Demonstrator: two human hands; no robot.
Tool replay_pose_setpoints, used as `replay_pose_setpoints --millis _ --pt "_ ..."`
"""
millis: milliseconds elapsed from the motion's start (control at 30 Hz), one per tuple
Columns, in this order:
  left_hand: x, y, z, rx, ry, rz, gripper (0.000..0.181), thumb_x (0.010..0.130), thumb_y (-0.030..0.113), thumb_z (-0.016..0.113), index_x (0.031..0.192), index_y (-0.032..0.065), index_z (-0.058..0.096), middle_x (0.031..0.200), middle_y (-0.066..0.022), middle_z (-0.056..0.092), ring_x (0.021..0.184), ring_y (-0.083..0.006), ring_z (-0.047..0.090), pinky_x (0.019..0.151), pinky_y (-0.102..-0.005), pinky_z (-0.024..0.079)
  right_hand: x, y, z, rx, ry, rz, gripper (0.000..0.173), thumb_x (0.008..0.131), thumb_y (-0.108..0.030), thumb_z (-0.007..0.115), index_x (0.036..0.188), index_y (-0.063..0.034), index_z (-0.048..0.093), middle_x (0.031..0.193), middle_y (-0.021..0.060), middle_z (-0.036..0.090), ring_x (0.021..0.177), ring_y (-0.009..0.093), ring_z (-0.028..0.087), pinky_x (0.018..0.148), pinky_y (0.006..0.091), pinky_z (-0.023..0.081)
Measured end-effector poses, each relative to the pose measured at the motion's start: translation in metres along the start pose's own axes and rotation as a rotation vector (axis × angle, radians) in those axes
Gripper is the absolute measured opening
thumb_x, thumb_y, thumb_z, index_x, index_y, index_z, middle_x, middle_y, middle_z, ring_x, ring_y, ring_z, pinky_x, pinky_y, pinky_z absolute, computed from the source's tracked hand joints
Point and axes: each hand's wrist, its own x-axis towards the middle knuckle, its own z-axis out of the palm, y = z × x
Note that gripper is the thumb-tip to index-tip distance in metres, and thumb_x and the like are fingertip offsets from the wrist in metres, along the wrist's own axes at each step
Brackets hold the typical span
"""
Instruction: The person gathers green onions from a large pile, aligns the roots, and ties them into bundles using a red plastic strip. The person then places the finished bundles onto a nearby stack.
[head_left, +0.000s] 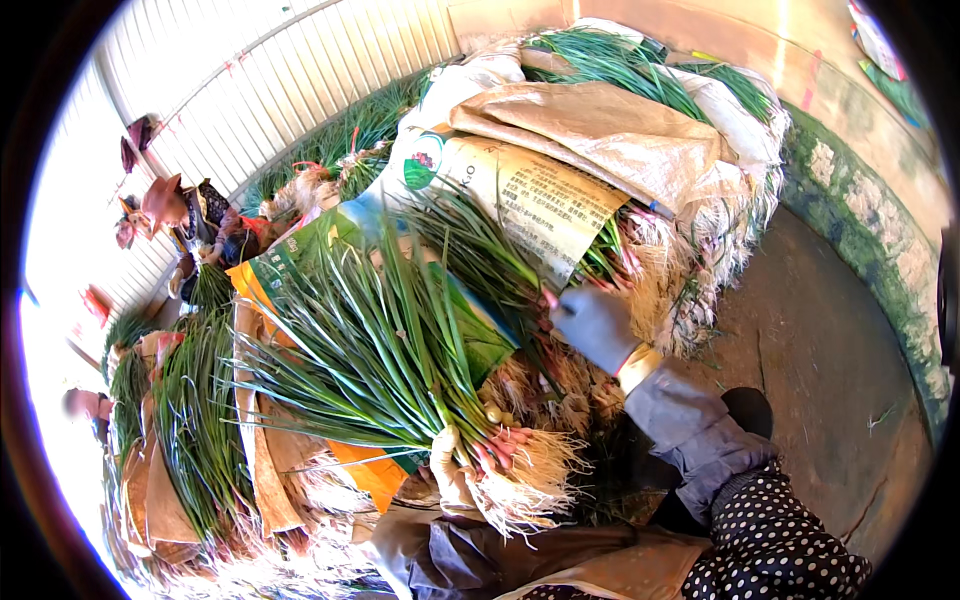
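Observation:
My left hand (452, 472), in a pale glove, grips a large bunch of spring onions (375, 352) just above the bulbs. The green leaves fan up and left over a printed woven sack, and the pink bulbs and whitish roots (532, 472) hang to the right. In a grey glove, my right hand (596, 326) has its fingers closed at the base of a few darker spring onions (480, 240), whose leaves lie across the printed sack (540, 187). The fingertips are partly hidden by stalks.
More spring onions lie piled under a tan woven sheet (600, 124) behind. Bundles (202, 405) on sacking stand at the left. A person (202, 217) in a hat holds a bunch there; another person (88, 405) is partly visible. Concrete floor (810, 322) and a stained wall (847, 180) lie right.

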Motion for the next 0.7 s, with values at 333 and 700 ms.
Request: replay_pose_setpoints --millis 333,700 --pt "0.004 -0.001 -0.015 -0.076 0.004 -0.079 0.077 0.079 0.046 0.066 0.128 -0.0111 0.047 0.107 -0.0298 0.063 0.084 -0.0465 0.065 0.088 -0.0529 0.054 -0.039 -0.018 -0.033 0.814 -0.283 0.01 0.027 0.091 -0.015 0.063 0.113 0.0016 0.066 0.068 0.0089 0.066 0.053 0.011 0.061 0.045 0.0244 0.049" --pt "0.003 -0.005 0.03 -0.159 0.135 -0.001 0.076 0.08 0.048 0.062 0.112 -0.0205 0.053 0.086 -0.0327 0.066 0.059 -0.0339 0.065 0.069 -0.0403 0.06 -0.085 -0.016 -0.015 0.364 -0.4 -0.491 0.045 0.085 -0.039 0.066 0.114 -0.0049 0.066 0.087 0.0178 0.07 0.073 0.03 0.069 0.066 0.0388 0.055"
